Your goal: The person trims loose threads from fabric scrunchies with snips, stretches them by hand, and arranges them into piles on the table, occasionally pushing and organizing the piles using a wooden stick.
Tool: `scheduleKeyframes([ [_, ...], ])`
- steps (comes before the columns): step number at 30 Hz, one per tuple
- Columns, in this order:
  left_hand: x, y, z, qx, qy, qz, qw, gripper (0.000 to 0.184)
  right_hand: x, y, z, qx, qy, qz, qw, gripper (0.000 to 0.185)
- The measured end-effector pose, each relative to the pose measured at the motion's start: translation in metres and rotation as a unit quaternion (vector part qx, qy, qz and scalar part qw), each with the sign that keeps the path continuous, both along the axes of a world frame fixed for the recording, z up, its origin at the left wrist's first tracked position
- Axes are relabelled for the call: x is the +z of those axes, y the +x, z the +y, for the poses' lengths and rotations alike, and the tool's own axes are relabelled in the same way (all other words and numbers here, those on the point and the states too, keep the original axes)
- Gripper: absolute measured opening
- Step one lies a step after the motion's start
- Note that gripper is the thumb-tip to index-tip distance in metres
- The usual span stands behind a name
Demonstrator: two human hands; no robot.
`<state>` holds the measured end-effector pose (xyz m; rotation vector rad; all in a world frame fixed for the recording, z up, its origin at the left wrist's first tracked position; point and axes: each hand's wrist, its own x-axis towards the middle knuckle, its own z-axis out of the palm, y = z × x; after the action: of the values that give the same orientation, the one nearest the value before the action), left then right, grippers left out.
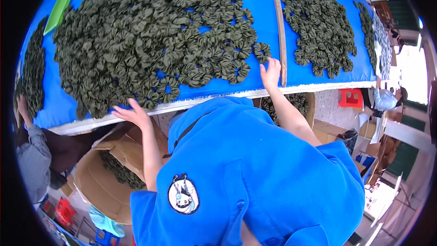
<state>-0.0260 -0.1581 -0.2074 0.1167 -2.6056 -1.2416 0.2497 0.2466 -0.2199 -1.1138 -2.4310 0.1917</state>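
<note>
A large heap of dark green scrunchies [150, 32] lies on the blue table cover [205, 92]. At its lower edge my left hand [135, 115] rests by the table's near edge, fingers spread, with nothing seen in them. On the right, my right hand [271, 74] is over the blue cover, its fingertips at a single scrunchie [261, 52] beside the heap. The fingers are apart, and the scrunchie lies flat, not gripped.
A wooden strip [279, 32] separates a second scrunchie pile [318, 25]. A green tray [63, 4] is at the back left. Below stand a cardboard box [98, 187] and red stool [349, 98]. Co-workers [36, 159] are at left and far right.
</note>
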Motion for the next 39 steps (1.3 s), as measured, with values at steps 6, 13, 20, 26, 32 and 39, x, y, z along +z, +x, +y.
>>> scheduleKeyframes([
  [6, 0.057, 0.025, 0.054, -0.174, -0.095, 0.168, 0.966, 0.058, 0.006, -0.035, 0.018, -0.059, 0.047, -0.202, 0.976, 0.038],
  [13, 0.155, 0.020, 0.142, -0.446, 0.085, -0.078, 0.888, 0.040, 0.121, -0.057, -0.007, 0.044, -0.504, 0.267, 0.820, 0.030],
  [20, 0.164, 0.039, 0.224, -0.534, 0.430, -0.404, 0.606, 0.033, 0.199, -0.085, -0.071, 0.166, -0.708, 0.418, 0.545, 0.029],
  [26, 0.188, 0.046, 0.218, -0.509, 0.398, -0.423, 0.635, 0.032, 0.216, -0.088, -0.075, 0.128, -0.649, 0.467, 0.587, 0.030],
  [32, 0.208, 0.033, 0.189, -0.497, 0.428, -0.495, 0.570, 0.028, 0.226, -0.087, -0.074, 0.201, -0.651, 0.311, 0.663, 0.031],
  [39, 0.185, 0.012, 0.180, -0.303, 0.675, -0.480, 0.473, 0.027, 0.188, -0.090, -0.065, 0.082, -0.695, 0.421, 0.577, 0.033],
])
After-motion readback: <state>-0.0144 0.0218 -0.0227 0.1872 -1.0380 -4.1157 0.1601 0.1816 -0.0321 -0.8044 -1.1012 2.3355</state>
